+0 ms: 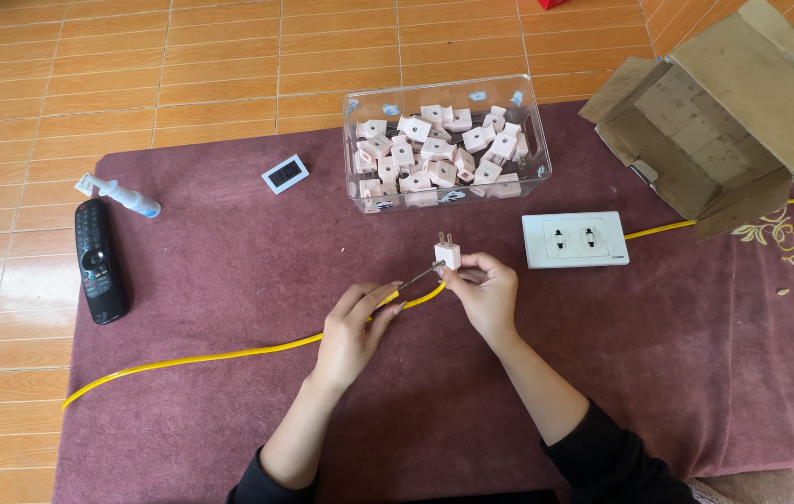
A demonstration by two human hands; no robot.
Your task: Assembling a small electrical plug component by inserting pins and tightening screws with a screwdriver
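Right hand [486,294] pinches a pink plug [447,253]; left hand [352,327] holds the yellow cable [229,356] on maroon cloth [229,252].

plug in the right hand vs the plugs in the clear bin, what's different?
The held plug is single, upright with prongs up, gripped by the right hand; the binned plugs are many, jumbled at all angles. The held one sits above the mat; the others lie inside the clear bin. Same pale pink blocky shape.

Both forearms reach forward, dark sleeves pushed up. Left hand [352,327] palm-down, fingers [380,301] pinched together. Right hand [486,291] curled, fingers pinched at top, wrist bent inward.
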